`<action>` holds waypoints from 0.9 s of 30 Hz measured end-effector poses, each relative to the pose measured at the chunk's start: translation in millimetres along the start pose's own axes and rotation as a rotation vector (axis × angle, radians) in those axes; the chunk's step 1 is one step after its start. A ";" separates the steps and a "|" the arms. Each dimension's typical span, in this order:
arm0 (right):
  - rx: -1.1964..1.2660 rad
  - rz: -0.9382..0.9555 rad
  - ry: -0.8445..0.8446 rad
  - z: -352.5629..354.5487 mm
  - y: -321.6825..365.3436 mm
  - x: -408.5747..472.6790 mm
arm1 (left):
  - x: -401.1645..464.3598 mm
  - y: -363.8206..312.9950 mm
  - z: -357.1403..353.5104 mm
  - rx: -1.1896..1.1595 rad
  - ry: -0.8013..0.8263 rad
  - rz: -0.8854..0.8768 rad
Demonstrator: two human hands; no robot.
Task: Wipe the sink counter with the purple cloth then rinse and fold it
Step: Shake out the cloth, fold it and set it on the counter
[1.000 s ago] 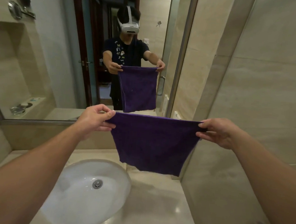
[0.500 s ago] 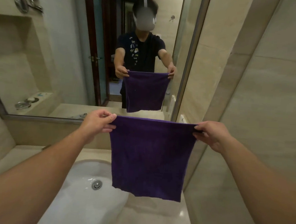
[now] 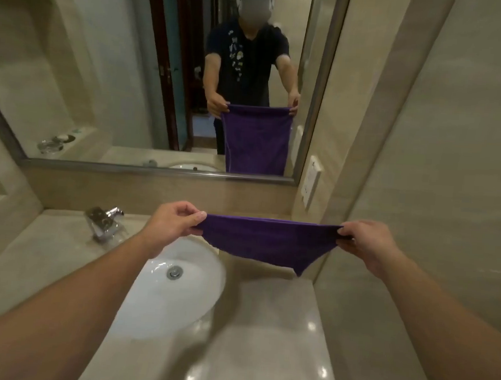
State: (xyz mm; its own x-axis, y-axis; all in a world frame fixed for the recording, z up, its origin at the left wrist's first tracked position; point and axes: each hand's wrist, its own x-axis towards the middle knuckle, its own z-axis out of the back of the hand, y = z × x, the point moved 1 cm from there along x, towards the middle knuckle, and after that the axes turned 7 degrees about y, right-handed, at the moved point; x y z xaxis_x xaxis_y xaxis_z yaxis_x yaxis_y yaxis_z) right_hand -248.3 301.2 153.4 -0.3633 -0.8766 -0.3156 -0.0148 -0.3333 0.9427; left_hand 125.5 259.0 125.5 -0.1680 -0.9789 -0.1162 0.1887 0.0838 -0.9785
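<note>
Hands [image 3: 173, 223] [image 3: 365, 242], purple cloth [image 3: 269, 243] stretched between

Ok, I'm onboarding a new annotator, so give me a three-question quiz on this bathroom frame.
1. True or false: the purple cloth lies flat on the counter.
2. Which hands grip the cloth? A) left only B) right only C) both
3. Fill in: the faucet stands to the ____ of the sink basin, as the person sees it.

Key:
1. False; it hangs in the air, stretched between the left hand and the right hand.
2. C; each pinches one top corner.
3. Left, at the back of the counter.
</note>
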 end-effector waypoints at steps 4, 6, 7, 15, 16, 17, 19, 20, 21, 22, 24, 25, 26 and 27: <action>-0.039 -0.099 -0.014 3.3 -91.0 -18.8 | -37.1 71.6 -12.0 0.084 0.065 0.086; -0.068 -0.154 -0.011 6.0 -134.5 -31.6 | -60.8 104.9 -18.6 0.128 0.097 0.150; -0.088 -0.182 -0.012 7.5 -154.3 -39.4 | -74.3 119.8 -22.3 0.142 0.106 0.182; -0.297 -0.329 0.040 23.6 -235.8 -93.5 | -134.9 183.2 -33.0 0.382 0.250 0.357; -0.344 -0.347 0.047 25.9 -237.4 -98.5 | -137.7 184.1 -33.6 0.388 0.280 0.374; -0.406 -0.367 0.065 28.0 -237.8 -102.3 | -140.2 183.2 -34.4 0.400 0.308 0.392; -0.556 -0.406 0.104 31.9 -236.7 -104.8 | -142.4 180.7 -34.5 0.410 0.362 0.440; -0.634 -0.427 0.128 33.1 -235.2 -104.3 | -141.9 179.0 -34.3 0.417 0.393 0.470; -0.693 -0.446 0.148 33.7 -233.4 -102.9 | -140.4 177.7 -34.3 0.427 0.422 0.498; -0.731 -0.456 0.160 33.3 -230.8 -101.4 | -138.2 177.2 -34.2 0.438 0.445 0.512; -0.760 -0.446 0.179 30.1 -225.7 -93.6 | -132.6 176.2 -35.6 0.467 0.475 0.499; -0.764 -0.423 0.188 27.3 -223.4 -88.7 | -129.3 174.9 -36.8 0.479 0.479 0.477; -0.760 -0.390 0.195 24.0 -220.5 -83.5 | -125.4 174.1 -37.7 0.473 0.471 0.451; -0.745 -0.349 0.201 20.5 -217.3 -78.1 | -120.7 173.5 -38.1 0.448 0.452 0.432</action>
State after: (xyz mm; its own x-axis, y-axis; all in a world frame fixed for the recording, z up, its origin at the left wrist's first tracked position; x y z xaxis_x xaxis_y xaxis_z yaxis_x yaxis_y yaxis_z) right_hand -235.8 449.2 -24.5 -0.2779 -0.7026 -0.6550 0.5484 -0.6759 0.4923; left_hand 141.6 398.8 -36.8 -0.3512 -0.6968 -0.6254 0.6854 0.2637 -0.6787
